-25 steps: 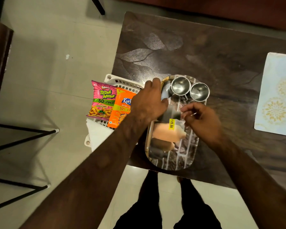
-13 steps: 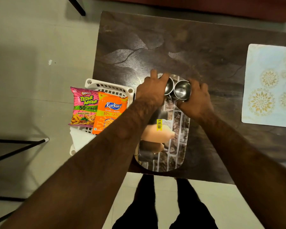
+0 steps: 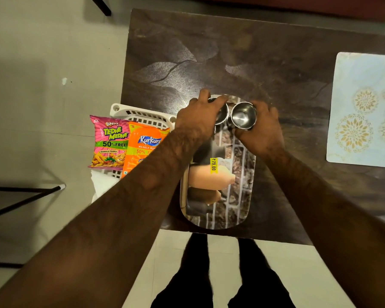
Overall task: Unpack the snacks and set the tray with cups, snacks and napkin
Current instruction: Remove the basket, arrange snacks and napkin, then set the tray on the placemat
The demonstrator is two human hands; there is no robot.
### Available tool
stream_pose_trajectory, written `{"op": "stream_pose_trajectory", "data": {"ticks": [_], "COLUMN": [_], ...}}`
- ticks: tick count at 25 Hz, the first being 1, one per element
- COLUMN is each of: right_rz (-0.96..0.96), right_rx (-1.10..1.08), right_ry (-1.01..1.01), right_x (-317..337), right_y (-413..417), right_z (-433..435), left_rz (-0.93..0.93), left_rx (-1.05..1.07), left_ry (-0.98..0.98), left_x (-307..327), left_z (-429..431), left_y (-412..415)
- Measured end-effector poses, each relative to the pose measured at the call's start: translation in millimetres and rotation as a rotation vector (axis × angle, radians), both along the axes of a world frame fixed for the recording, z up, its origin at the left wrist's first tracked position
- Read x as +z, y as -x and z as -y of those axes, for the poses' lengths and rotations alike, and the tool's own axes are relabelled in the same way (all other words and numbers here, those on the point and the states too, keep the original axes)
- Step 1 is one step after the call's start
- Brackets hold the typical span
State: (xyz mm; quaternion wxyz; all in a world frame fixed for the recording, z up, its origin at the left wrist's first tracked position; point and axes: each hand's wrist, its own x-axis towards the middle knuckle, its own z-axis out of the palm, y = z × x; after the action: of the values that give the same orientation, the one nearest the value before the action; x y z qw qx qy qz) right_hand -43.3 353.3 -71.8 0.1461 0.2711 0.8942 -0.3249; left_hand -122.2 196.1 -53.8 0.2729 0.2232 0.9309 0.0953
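Left hand [image 3: 200,116] wrapped on left steel cup [image 3: 220,112], right hand [image 3: 261,130] on right steel cup [image 3: 242,115]; both upright, mouths up, touching, at far end of tray [image 3: 242,210]. Tray long axis runs near-far on worktop [image 3: 276,63].

Tray [image 3: 240,215]: lower centre of frame, on the worktop [image 3: 242,54].
Cups [image 3: 242,115]: side by side at tray's upper end.
Basket [image 3: 140,112]: left of tray, overhanging worktop edge.
Snack packets [image 3: 125,142]: in basket.
Mat [image 3: 365,107]: right edge.
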Motion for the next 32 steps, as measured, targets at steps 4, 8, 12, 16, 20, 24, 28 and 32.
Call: {"op": "stream_pose_trajectory", "data": {"ticks": [4, 8, 12, 16, 20, 24, 28, 32], "right_rz": [0.003, -0.005, -0.159, 0.054, 0.204, 0.228, 0.233, 0.22], "right_rx": [0.008, -0.072, -0.211, -0.032, 0.141, 0.144, 0.065, -0.026], "right_ry": [-0.003, 0.064, 0.04, 0.207, 0.467, 0.568, 0.566, 0.584], "right_x": [0, 9, 31, 35, 29, 21, 16, 16], "right_y": [0, -9, -44, -76, -73, -55, -42, -42], "right_z": [1, 1, 15, 61, 123, 164, 174, 165], "left_rz": [0.0, 0.01, -0.114, -0.196, -0.047, 0.138, 0.152, 0.292], "left_rx": [-0.008, 0.033, 0.157, 0.317, 0.587, 0.653, 0.753, 0.906], "left_ry": [-0.004, -0.054, -0.142, -0.096, -0.086, -0.039, -0.039, -0.287], "left_x": [0, 10, 30, 40, 31, 15, -2, 0], "left_z": [1, 12, 62, 141, 205, 202, 183, 182], "left_y": [1, -6, -35, -62, -73, -85, -90, -83]}}
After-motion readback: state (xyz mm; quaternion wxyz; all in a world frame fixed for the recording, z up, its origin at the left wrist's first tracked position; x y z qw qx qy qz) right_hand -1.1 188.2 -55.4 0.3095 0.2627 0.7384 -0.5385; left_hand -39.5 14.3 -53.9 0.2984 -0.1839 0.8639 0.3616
